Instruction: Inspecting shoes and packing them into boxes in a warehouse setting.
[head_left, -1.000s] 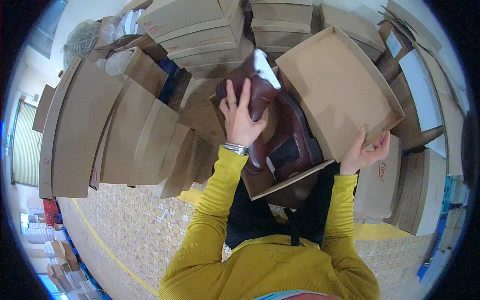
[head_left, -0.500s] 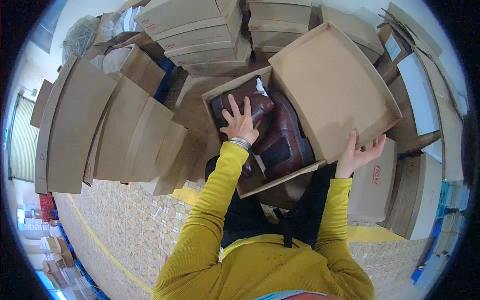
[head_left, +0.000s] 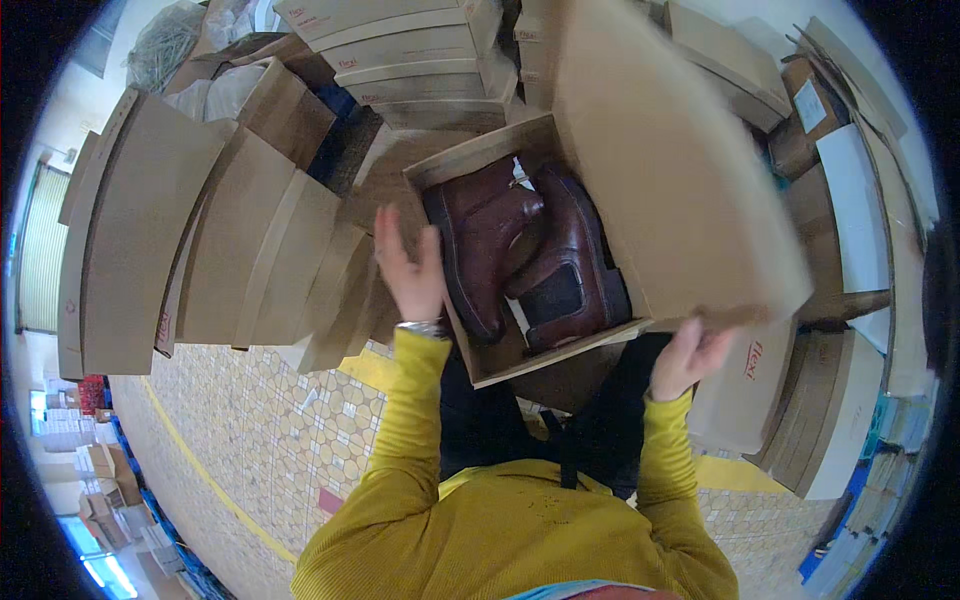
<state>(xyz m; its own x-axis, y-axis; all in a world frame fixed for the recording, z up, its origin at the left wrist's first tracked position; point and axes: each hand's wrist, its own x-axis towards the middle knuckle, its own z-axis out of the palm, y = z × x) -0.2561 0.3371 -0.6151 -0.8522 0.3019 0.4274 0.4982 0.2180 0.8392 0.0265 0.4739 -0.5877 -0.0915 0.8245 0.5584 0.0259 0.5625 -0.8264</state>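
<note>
The pair of dark reddish-brown leather ankle boots has black elastic side panels. The open cardboard shoe box and its cardboard lid are plain tan. The knitted sleeves are mustard yellow. The tiled floor shows a beige honeycomb pattern with a yellow line.

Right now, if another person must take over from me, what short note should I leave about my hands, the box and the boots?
Left hand: open, palm against the left side wall of the open shoebox, steadying it.
Right hand: fingers grip the near edge of the cardboard lid, which is tilted up at the right side of the box and motion-blurred.
Things: two brown ankle boots lie side by side inside the shoebox, some white paper beside them. Stacks of closed shoeboxes stand around.
Done: boots are in the box.
Left: lid is not yet on the box; it probably goes on next.
</note>
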